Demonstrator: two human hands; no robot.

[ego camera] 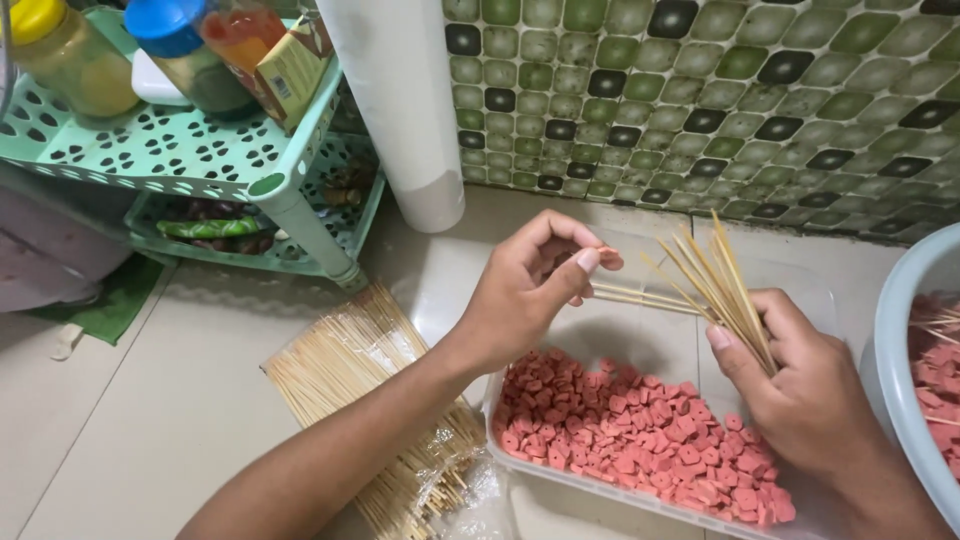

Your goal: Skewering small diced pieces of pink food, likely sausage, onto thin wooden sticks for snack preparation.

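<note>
At frame centre, the left hand (525,290) pinches a pink slice (606,258) on one skewer (640,296), fingers nearly closed. At right, the right hand (800,385) is closed around a fanned skewer bunch (715,280). Below both, a clear tray (600,487) holds pink slices (640,430). A skewer pack (365,400) lies lower left; a basin (900,370) sits at the right edge.

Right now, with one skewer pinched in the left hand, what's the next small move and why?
Probably bring the left hand down to the clear tray and pick up a pink sausage slice. Its fingertips pinch pink pieces on one skewer with most of the stick bare, while the right hand holds a bundle of skewers.
</note>
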